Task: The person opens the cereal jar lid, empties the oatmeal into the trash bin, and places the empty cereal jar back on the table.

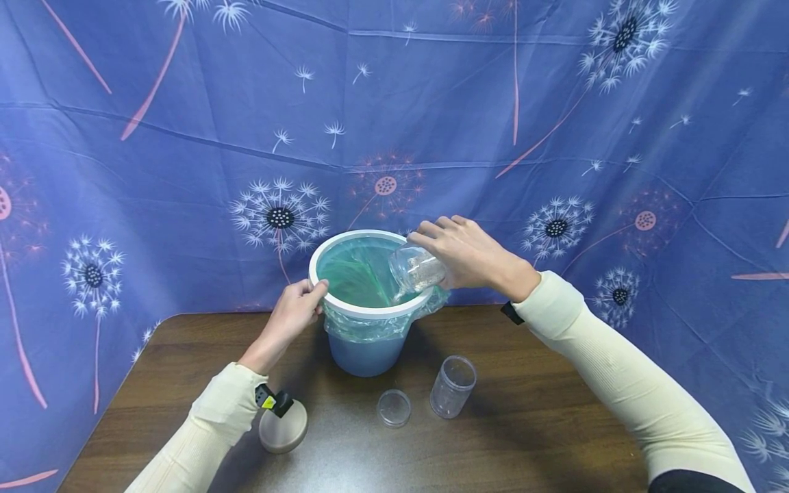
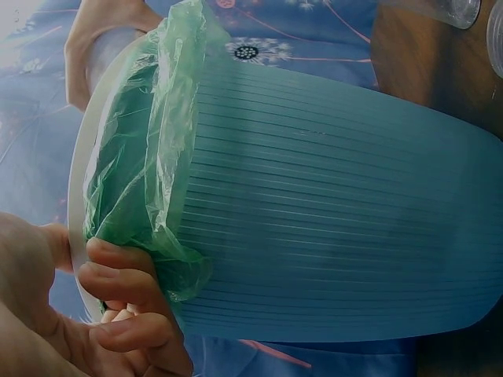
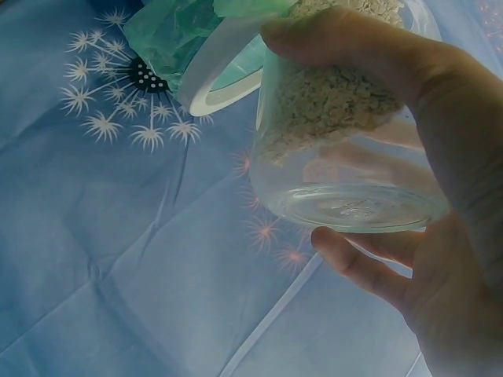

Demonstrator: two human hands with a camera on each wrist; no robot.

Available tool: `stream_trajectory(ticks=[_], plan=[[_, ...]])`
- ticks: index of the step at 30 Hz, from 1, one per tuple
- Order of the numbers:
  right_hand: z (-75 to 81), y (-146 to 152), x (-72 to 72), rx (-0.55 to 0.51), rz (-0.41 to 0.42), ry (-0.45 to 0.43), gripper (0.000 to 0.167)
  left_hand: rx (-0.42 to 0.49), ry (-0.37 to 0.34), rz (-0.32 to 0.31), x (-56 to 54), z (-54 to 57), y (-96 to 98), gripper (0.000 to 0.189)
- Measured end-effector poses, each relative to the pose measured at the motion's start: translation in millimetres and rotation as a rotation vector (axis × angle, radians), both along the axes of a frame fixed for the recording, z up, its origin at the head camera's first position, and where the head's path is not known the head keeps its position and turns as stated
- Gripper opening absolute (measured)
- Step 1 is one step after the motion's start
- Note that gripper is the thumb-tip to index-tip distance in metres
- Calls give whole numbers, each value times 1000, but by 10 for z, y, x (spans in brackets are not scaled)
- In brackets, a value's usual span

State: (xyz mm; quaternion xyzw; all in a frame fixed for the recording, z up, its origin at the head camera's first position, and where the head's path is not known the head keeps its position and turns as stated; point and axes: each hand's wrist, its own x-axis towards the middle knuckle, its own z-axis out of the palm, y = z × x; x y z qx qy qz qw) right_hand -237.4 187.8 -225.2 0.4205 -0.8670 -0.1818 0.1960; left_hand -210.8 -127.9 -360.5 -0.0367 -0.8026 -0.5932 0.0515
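Note:
My right hand [image 1: 465, 253] grips a glass jar [image 1: 419, 269], tilted with its mouth over the bin. Pale oat-like flakes [image 3: 334, 110] lie along the jar's side in the right wrist view. The blue trash bin [image 1: 368, 352] stands upright, with a white rim ring [image 1: 370, 311] and a green plastic bag [image 2: 134, 157] lining it and folded over the edge. On the bin's left side, my left hand [image 1: 291, 315] holds the rim, thumb on top and fingers curled below against the bag. The inside bottom of the bin is hidden.
Before the bin, a transparent jar [image 1: 453, 387] stands on the wooden table [image 1: 524, 424], with a small clear lid [image 1: 394, 408] to its left. A beige round lid [image 1: 283, 426] lies beneath the left wrist. A blue dandelion-print cloth [image 1: 394, 103] hangs close behind the bin.

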Motion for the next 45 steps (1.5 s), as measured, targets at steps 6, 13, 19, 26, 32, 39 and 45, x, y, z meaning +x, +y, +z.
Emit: stream_trajectory(ticks=[6,13,19,26,32,39,45], plan=[[13,-11,3,6,-2,2,95,-3,-3,0,4,11,6,39],[16,-19,-1,12,-2,-2,95,1,-6,-1,4,13,13,39],[9,-23,-32,6,27,17,93,-8,-8,3,4,2,12,39],[6,-18,-36,6,40,23,92,-7,-5,2,3,-2,10,39],[0,-22,-27,6,37,14,93,-12,-5,4,8,1,10,39],[5,-32,-23,19,33,12,97,-18,-7,7,11,0,7,39],[11,-37,-18,28,29,7,98,-14,-10,6,20,4,9,39]])
